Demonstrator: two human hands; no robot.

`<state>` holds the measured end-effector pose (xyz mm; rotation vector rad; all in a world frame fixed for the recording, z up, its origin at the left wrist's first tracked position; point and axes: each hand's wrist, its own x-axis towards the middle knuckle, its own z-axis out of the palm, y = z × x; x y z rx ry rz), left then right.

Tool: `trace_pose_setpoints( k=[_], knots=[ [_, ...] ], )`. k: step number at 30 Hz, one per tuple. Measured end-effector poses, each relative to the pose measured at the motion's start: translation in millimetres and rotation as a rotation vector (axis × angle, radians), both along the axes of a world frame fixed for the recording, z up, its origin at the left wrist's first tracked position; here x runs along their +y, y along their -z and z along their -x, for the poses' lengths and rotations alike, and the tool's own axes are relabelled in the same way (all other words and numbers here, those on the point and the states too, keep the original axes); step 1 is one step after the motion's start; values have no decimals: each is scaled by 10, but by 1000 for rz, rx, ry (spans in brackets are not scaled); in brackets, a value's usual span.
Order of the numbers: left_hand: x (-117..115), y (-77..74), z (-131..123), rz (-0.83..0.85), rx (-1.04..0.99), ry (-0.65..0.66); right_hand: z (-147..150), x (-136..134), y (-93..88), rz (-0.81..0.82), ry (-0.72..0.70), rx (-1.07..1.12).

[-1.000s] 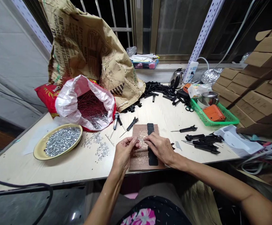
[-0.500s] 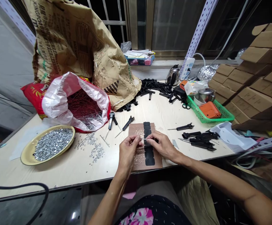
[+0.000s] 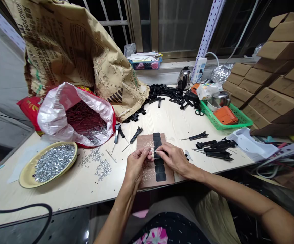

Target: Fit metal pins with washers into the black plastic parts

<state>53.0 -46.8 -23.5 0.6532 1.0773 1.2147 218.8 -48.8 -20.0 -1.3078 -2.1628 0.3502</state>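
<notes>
Above a brown board (image 3: 149,176), my left hand (image 3: 136,166) and my right hand (image 3: 176,159) face each other, both closed in a pinch. A thin metal rod (image 3: 152,150) spans the gap between their fingertips. My fingers hide its ends. A small black piece (image 3: 187,157) shows beyond my right hand; whether it joins the rod I cannot tell. A column of black rounded pads (image 3: 160,168) runs down the board. Black-handled tools with thin metal shafts lie on both sides, such as one (image 3: 134,137) at left and a pile (image 3: 218,149) at right.
At left stand a yellow bowl (image 3: 25,174) of small shiny metal pieces and a white-lined red bag (image 3: 51,115) of thin rods. Loose metal pieces (image 3: 102,169) lie nearby. Behind are a large paper sack (image 3: 86,51) and black parts (image 3: 164,90). At right are a green basket (image 3: 240,123) and cardboard boxes (image 3: 276,105).
The view has shifted slightly. Both hands stay over the board with the rod between them. A black piece now shows beyond my right hand.
</notes>
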Motion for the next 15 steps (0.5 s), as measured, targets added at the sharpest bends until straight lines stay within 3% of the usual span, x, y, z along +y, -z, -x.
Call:
trace_pose_setpoints(
  k=[5,11,15],
  knots=[
    [13,-3,57,-1,66,47,4,8,-17,-60,6,-82],
    [7,-7,70,-138,330,28,13,38,-15,208,-73,87],
    [25,14,59,-58,151,70,20,0,-27,7,-7,-77]
  ],
)
